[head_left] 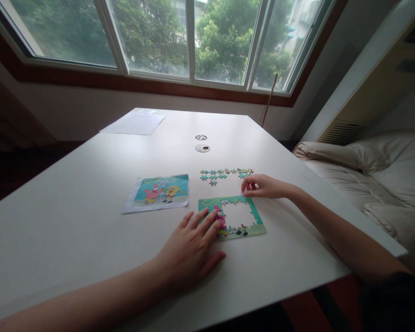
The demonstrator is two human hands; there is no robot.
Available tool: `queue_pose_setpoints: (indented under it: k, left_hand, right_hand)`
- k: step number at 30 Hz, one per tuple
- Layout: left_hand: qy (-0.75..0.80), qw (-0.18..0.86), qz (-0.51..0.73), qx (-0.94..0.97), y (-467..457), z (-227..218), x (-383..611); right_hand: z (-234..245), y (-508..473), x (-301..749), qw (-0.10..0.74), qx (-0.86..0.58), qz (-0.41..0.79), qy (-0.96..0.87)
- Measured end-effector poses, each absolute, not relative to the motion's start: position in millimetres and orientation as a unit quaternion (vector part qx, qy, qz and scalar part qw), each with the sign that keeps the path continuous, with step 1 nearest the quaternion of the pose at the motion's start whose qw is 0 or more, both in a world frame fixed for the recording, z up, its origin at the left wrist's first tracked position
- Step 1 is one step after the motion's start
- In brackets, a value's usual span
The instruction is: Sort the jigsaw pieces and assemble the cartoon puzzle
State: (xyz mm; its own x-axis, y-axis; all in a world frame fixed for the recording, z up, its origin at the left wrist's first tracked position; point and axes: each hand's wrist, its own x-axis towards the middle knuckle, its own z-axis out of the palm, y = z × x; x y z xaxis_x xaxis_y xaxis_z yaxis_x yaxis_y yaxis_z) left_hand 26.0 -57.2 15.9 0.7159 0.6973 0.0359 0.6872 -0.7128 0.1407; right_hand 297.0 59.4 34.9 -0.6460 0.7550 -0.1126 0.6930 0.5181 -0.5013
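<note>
A partly assembled jigsaw puzzle (260, 228) with a green border and a pink starfish figure lies on the white table, a large gap open in its centre and right. My left hand (195, 240) rests palm down with spread fingers on its left side, hiding part of it. Just above the puzzle's upper right edge is my right hand (256, 186), its fingers curled and thumb tip low; whatever they pinch, if anything, is hidden. Loose puzzle pieces (213, 177) are laid out in rows beyond the puzzle, some close to my right fingers. A printed reference picture (162, 192) with cartoon figures lies to the left.
White paper sheets (133, 124) lie at the table's far left. Two round cable-hole fittings (202, 148) are set in the tabletop (90, 221). A pale sofa (363, 184) stands along the right, and a window (159, 41) lies beyond the far edge.
</note>
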Motion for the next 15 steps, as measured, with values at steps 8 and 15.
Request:
queue_pose_setpoints:
  k: [8, 15]
  left_hand:
    - [0.373, 0.061, 0.033, 0.925, -57, 16, 26]
    - [0.372, 0.055, 0.040, 0.926, -57, 12, 26]
  right_hand:
    - [21, 77, 251, 0.151, -0.374, 0.183, -0.897]
    - [10, 82, 224, 0.214, -0.412, 0.152, -0.873]
